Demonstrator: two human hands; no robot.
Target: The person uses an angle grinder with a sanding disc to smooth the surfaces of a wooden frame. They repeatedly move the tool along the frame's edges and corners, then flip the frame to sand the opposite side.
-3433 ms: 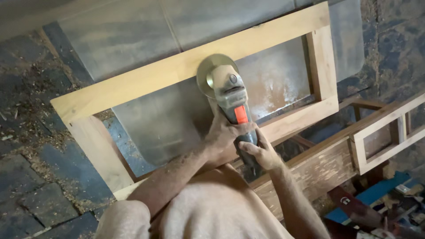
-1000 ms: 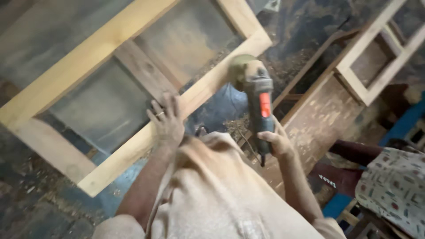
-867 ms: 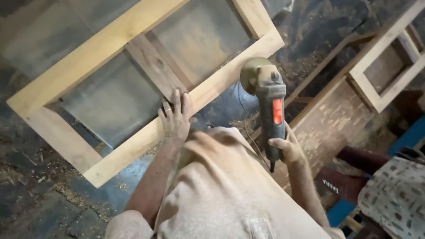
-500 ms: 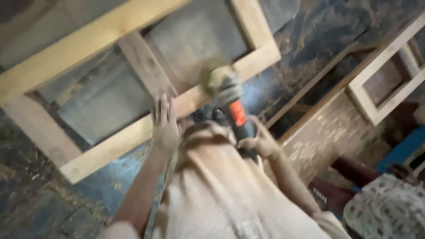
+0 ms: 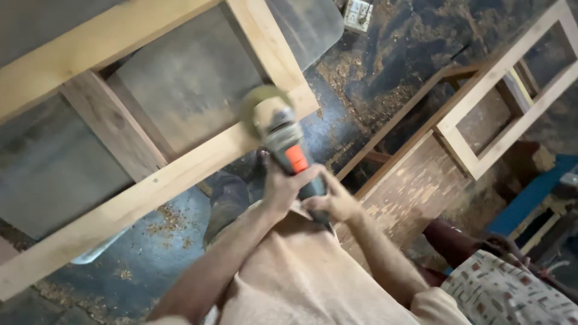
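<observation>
The pale wooden frame [image 5: 150,186] lies flat at left, the angle grinder [image 5: 283,141] rests disc-down on its near rail, gripped by the left hand [image 5: 283,186] at the body and the right hand [image 5: 331,201] at the rear handle.

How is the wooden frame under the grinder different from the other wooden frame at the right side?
The near wooden frame has an angle grinder on its rail, gripped by the left hand and right hand; the right wooden frame is untouched. The near frame looks broader in view. Both are pale wood.
</observation>
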